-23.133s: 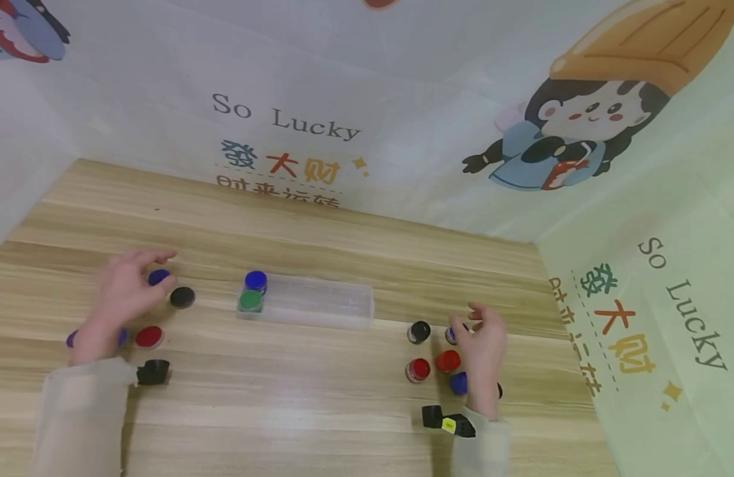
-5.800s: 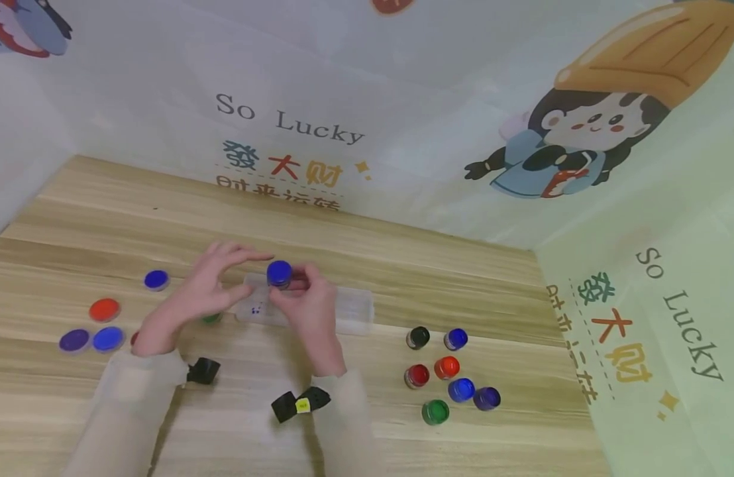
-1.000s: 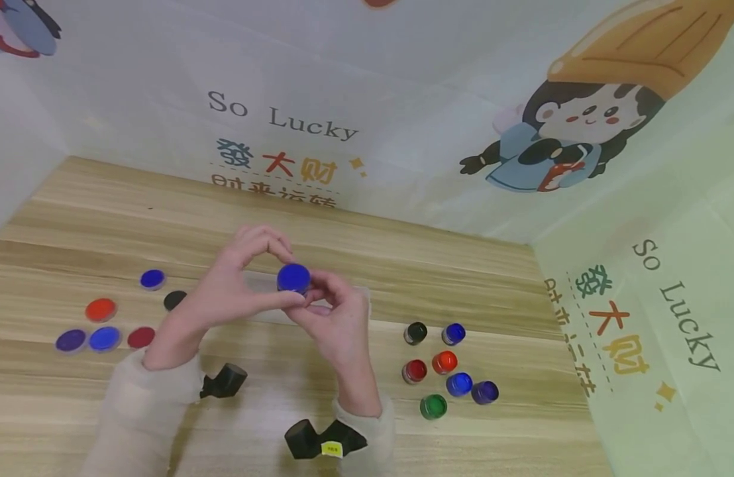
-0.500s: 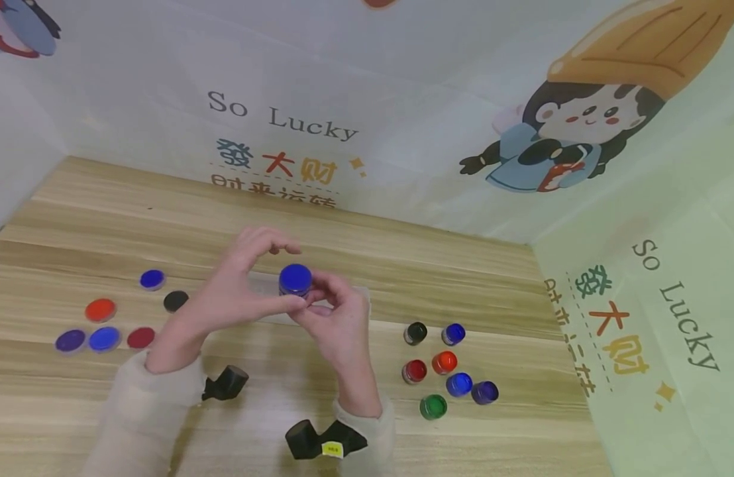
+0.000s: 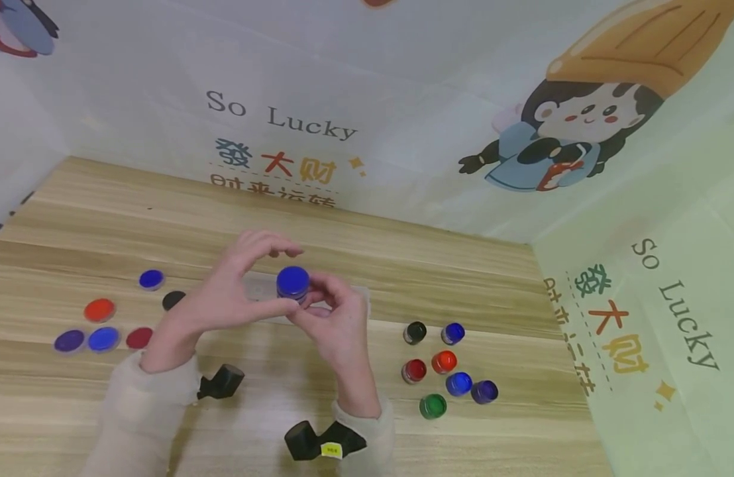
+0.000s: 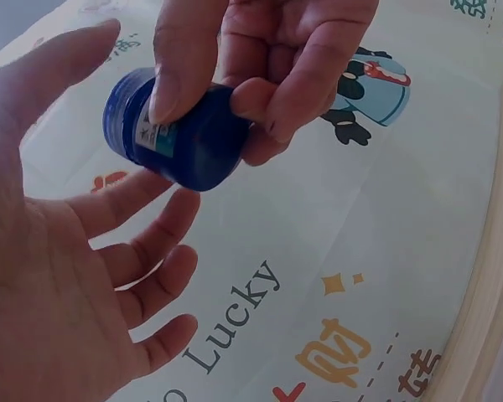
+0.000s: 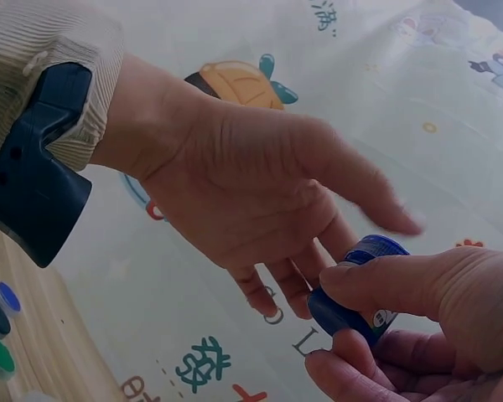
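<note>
My right hand [image 5: 338, 328] pinches a small blue paint jar [image 5: 293, 281] between thumb and fingers, raised above a clear plastic box [image 5: 262, 286]. Around the jar's lid end, my left hand [image 5: 224, 295] spreads its thumb and fingers wide. The left wrist view shows the jar [image 6: 205, 155] tilted, with a see-through lid rim [image 6: 121, 109] facing the left palm and the right thumb lying over its label. In the right wrist view the left hand [image 7: 243, 176] has its fingers apart beside the jar [image 7: 339, 316]. Both hands hide much of the box.
Right of the hands stand several lidless paint jars, among them black [image 5: 415, 333], green [image 5: 432, 406] and orange-red [image 5: 444, 362]. Round lids lie on the left, including orange-red [image 5: 99, 310] and purple [image 5: 69, 341]. A printed white sheet [image 5: 403, 165] rises behind the wooden table.
Long before, the hands were at the lids and jars on either side; later the right hand lifted the blue jar from the box. Since a second ago, the left fingers have opened away from its lid.
</note>
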A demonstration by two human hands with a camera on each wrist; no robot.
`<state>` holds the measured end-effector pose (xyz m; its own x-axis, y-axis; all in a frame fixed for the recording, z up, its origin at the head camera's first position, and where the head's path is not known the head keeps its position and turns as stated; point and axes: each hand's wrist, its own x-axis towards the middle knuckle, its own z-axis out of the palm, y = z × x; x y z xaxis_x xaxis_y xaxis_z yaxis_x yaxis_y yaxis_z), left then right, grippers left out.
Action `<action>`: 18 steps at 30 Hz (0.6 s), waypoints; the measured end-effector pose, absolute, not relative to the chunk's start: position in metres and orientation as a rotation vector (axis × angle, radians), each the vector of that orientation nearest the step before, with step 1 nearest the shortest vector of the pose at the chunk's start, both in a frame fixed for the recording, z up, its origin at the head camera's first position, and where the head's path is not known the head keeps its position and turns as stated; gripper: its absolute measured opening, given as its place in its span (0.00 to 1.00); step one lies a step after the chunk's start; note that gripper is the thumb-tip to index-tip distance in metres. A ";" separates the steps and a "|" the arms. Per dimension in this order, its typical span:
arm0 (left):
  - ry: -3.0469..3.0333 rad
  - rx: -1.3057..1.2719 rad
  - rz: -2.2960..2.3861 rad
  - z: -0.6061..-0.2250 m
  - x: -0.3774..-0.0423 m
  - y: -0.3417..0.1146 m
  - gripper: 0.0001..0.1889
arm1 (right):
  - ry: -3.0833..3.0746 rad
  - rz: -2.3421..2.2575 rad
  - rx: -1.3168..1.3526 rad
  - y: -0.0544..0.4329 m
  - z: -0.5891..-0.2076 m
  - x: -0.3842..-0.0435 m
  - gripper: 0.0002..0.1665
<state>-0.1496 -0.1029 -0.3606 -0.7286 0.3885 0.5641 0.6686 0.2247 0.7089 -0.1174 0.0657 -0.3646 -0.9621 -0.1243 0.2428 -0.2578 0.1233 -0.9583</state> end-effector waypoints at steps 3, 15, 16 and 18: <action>-2.217 -1.026 -1.520 -0.361 -0.150 -0.104 0.21 | -2.271 1.987 0.393 0.065 -0.365 -0.118 0.18; -2.215 -0.834 -1.481 -0.360 -0.146 -0.105 0.20 | -2.275 2.001 0.335 0.064 -0.372 -0.115 0.18; -2.217 -0.830 -1.464 -0.360 -0.146 -0.108 0.19 | -2.276 2.000 0.320 0.065 -0.373 -0.114 0.19; -2.227 -0.812 -1.432 -0.361 -0.144 -0.114 0.19 | -2.274 1.998 0.294 0.068 -0.376 -0.113 0.20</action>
<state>-0.1444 -0.1139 -0.3611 -0.7653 0.2671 0.5856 0.6437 0.3175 0.6963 -0.1134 0.0679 -0.3757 -0.9763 -0.0788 0.2014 -0.2098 0.1204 -0.9703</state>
